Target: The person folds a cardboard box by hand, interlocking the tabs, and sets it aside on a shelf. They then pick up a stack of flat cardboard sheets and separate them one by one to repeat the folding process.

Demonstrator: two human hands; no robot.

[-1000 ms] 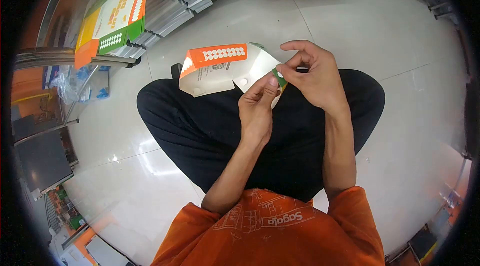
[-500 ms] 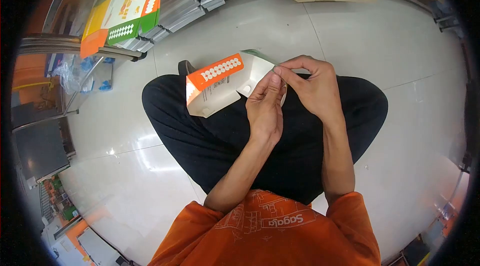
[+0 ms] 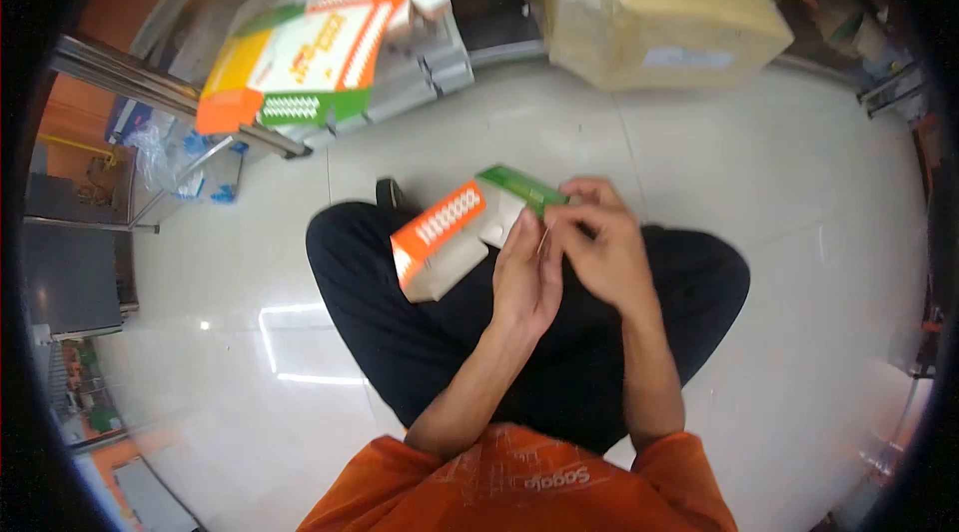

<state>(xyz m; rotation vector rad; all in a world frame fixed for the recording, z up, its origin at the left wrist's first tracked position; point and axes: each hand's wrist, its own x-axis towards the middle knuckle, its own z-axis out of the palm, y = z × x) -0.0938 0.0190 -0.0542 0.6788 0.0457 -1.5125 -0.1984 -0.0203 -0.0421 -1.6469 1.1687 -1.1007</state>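
Observation:
A partly folded cardboard box [image 3: 448, 220] lies over my crossed legs, with an orange side, a green side and plain pale inner faces. My left hand [image 3: 521, 282] is closed on its right-hand part, thumb up along the inner side. Close beside it, my right hand [image 3: 604, 257] pinches the box's right end near the green panel [image 3: 524, 188]. Blur and the fingers hide exactly which flap each hand grips.
Flat printed box blanks [image 3: 315, 52] lie stacked at the back left beside a metal rail [image 3: 130, 77]. A large taped brown carton [image 3: 659, 12] stands at the back right. Bagged items [image 3: 195, 157] sit at the left. Glossy tiles [image 3: 230, 262] surround my legs.
The camera view has tilted up, so everything sits lower in the picture. The box has turned and its green outer side now shows. Both hands still hold its right end.

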